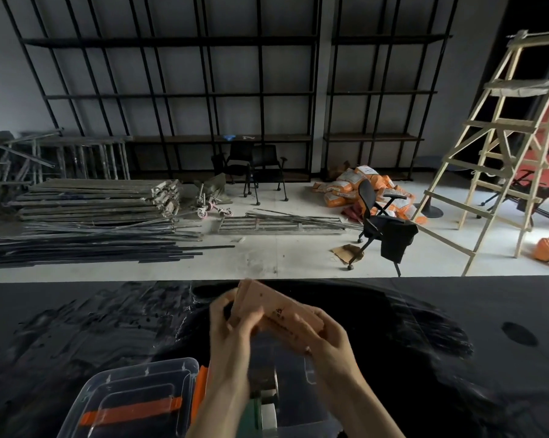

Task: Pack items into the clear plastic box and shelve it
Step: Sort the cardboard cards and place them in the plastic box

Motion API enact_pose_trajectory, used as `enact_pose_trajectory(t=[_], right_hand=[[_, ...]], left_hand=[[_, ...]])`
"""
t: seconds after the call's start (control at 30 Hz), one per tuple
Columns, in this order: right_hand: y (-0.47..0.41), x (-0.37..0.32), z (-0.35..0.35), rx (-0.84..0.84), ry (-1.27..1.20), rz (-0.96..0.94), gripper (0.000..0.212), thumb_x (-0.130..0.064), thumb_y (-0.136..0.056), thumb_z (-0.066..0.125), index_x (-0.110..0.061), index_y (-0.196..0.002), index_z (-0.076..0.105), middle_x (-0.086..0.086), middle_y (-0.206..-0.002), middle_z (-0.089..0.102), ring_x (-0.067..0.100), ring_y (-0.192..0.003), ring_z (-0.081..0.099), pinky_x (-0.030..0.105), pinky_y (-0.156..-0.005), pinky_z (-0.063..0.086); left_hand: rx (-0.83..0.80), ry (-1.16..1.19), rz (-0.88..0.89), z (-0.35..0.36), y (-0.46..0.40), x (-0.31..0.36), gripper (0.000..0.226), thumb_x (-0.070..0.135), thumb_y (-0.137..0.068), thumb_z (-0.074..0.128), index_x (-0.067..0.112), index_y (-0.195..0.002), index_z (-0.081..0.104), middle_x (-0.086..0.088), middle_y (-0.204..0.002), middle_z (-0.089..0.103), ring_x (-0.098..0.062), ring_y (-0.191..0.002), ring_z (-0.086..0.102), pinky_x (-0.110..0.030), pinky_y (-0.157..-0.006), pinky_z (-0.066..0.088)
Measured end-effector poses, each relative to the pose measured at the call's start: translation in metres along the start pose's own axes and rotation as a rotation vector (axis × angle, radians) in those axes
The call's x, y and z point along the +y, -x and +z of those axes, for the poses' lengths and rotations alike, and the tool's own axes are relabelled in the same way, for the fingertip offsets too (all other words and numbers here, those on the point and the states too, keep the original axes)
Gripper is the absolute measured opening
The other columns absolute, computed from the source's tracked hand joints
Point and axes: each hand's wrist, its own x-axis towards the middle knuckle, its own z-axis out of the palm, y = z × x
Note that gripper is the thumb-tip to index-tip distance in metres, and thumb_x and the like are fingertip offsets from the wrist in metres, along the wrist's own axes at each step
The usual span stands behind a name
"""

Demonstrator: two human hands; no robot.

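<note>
Against bare black shelving (172, 96), both hands—left hand (235, 324), right hand (326, 336)—grip a brown cardboard packet (276, 306) above the open clear plastic box (298, 390) at the desk's near edge, apparently mid-packing; lowering it inside comes next.

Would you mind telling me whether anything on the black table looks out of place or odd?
The box lid lies off, left of the hands, so the box is not closed. Both hands hold a creased brown packet above it. Nothing looks spilled.
</note>
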Motion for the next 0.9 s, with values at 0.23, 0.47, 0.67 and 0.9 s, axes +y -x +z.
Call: enact_pose_trajectory(t=[0.23, 0.47, 0.67, 0.9], right_hand=[[-0.003, -0.020, 0.004, -0.127, 0.083, -0.059, 0.015, -0.008, -0.093, 0.066, -0.007, -0.107, 0.061, 0.022, -0.100, 0.074, 0.041, -0.092, 0.073, 0.052, -0.073, 0.061], [0.003, -0.025, 0.016, 0.019, 0.157, 0.200, 0.066, -0.071, -0.091, 0.042, -0.015, -0.093, 0.077, 0.016, -0.080, 0.079, 0.031, -0.057, 0.069, 0.030, -0.045, 0.050], [-0.002, -0.016, 0.013, 0.236, 0.168, 0.139, 0.045, -0.050, -0.087, 0.055, -0.013, -0.064, 0.063, 0.011, -0.060, 0.064, 0.021, -0.046, 0.058, 0.027, -0.038, 0.043], [0.001, -0.009, 0.019, 0.306, 0.210, 0.125, 0.048, -0.040, -0.079, 0.048, 0.007, -0.071, 0.058, 0.017, -0.058, 0.065, 0.028, -0.044, 0.056, 0.025, -0.035, 0.041]], left_hand=[[0.046, -0.214, 0.197, 0.014, -0.011, 0.012, 0.028, 0.047, -0.097, 0.048, 0.029, -0.089, 0.068, 0.008, -0.080, 0.067, -0.012, -0.082, 0.062, -0.028, -0.070, 0.045], [0.081, -0.181, 0.246, 0.018, -0.007, 0.004, 0.025, 0.010, -0.096, 0.046, 0.031, -0.097, 0.058, 0.005, -0.076, 0.076, -0.009, -0.065, 0.068, -0.023, -0.057, 0.052], [0.084, -0.089, 0.167, 0.025, 0.000, -0.003, 0.028, 0.007, -0.094, 0.042, 0.029, -0.101, 0.057, 0.001, -0.080, 0.075, -0.019, -0.078, 0.069, -0.039, -0.066, 0.056], [0.172, -0.112, 0.157, 0.029, -0.001, -0.003, 0.028, 0.002, -0.090, 0.040, 0.024, -0.086, 0.058, -0.003, -0.062, 0.070, -0.006, -0.054, 0.060, -0.027, -0.049, 0.047]])
